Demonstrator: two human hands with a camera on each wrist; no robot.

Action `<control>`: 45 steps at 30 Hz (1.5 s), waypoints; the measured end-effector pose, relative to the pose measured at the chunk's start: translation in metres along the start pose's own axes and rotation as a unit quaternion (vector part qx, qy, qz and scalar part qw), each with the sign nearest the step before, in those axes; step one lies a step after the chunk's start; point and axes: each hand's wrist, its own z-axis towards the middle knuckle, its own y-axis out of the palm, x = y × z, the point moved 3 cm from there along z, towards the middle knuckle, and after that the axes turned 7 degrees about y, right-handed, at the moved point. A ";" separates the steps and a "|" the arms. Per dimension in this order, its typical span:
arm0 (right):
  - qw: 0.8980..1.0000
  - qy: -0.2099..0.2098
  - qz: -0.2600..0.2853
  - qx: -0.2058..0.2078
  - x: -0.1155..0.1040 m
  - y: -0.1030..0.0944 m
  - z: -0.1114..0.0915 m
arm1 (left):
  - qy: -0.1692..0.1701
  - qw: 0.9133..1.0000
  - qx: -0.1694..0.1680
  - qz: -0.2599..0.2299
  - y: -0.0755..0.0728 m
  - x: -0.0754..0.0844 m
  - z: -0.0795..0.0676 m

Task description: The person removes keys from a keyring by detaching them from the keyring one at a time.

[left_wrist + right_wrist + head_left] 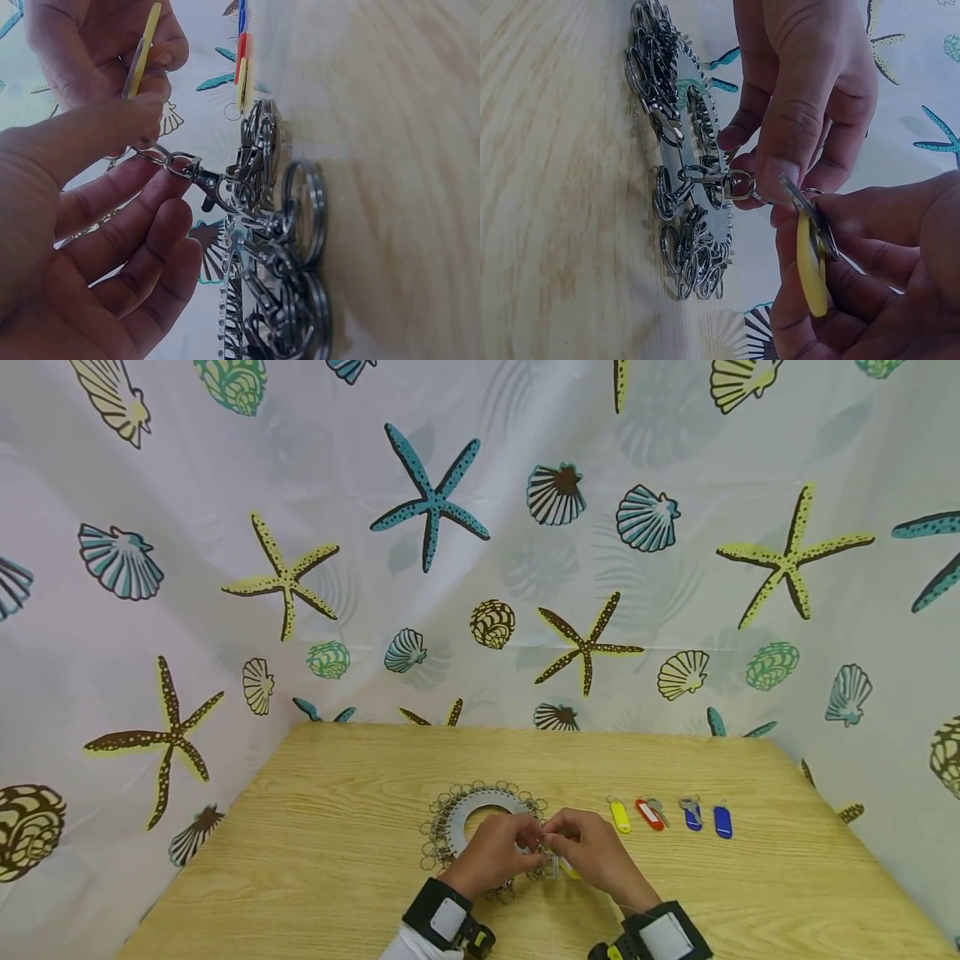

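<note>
A flat grey metal ring (455,828), fringed with many swivel clasps and split rings, lies on the table beneath my hands. With thumb and forefinger, my left hand (491,852) pinches a split ring (150,156) that hangs from one swivel clasp (214,187); that clasp is pulled out from the metal ring's edge. My right hand (596,852) holds a yellow key tag (810,270) with a silver key (817,225) beside it, close against the left fingertips. Fingers hide where the tag's small ring meets the split ring.
To the right on the wooden table (337,802) lie a yellow key tag (619,817), a red one (649,814) with a key, a blue one (692,816) with a key, and another blue tag (722,822). A patterned curtain (480,568) surrounds the table.
</note>
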 end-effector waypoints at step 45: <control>0.999 0.008 0.044 -0.008 0.007 0.004 0.002 | 0.042 0.999 0.034 0.006 0.000 -0.002 -0.001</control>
